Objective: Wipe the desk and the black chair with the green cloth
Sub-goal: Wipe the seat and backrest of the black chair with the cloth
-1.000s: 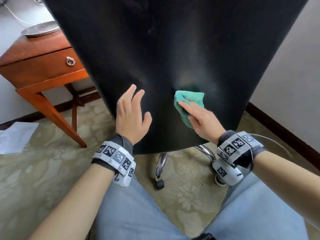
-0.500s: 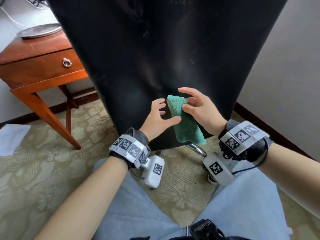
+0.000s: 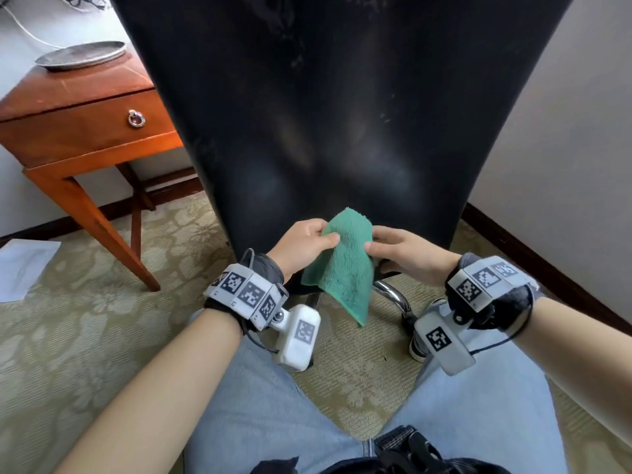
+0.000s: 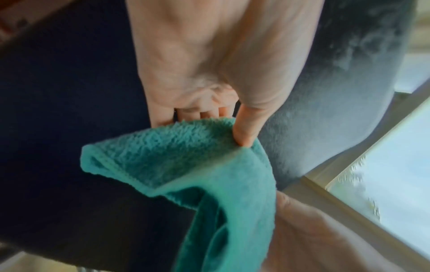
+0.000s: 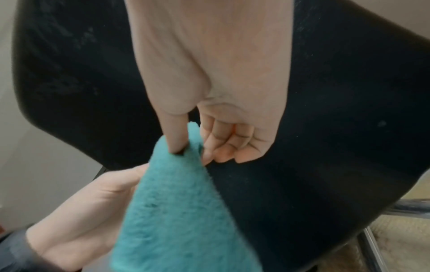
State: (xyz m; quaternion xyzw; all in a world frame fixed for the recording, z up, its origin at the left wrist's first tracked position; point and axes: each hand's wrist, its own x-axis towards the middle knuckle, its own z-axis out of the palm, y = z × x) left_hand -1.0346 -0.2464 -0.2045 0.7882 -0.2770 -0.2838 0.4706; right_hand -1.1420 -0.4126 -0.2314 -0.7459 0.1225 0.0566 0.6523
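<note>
The back of the black chair (image 3: 342,114) fills the upper middle of the head view, smudged with pale marks. In front of its lower edge hangs the green cloth (image 3: 345,271), held by both hands. My left hand (image 3: 304,242) pinches its upper left edge between thumb and fingers. My right hand (image 3: 400,249) pinches the upper right edge. The left wrist view shows the left thumb (image 4: 246,127) pressed on the cloth (image 4: 186,162). In the right wrist view the right thumb (image 5: 174,134) pinches the cloth (image 5: 177,211) against curled fingers. The wooden desk (image 3: 78,107) stands at the left.
A round metal tray (image 3: 80,55) lies on the desk top, and a ring pull (image 3: 136,118) marks its drawer. White paper (image 3: 24,268) lies on the patterned carpet at left. Chrome chair legs (image 3: 393,295) show below the seat. A wall (image 3: 564,131) stands close on the right.
My right hand took the cloth off the chair back and lowered it. My left hand left the chair back and took hold of the cloth, which now hangs unfolded between both hands.
</note>
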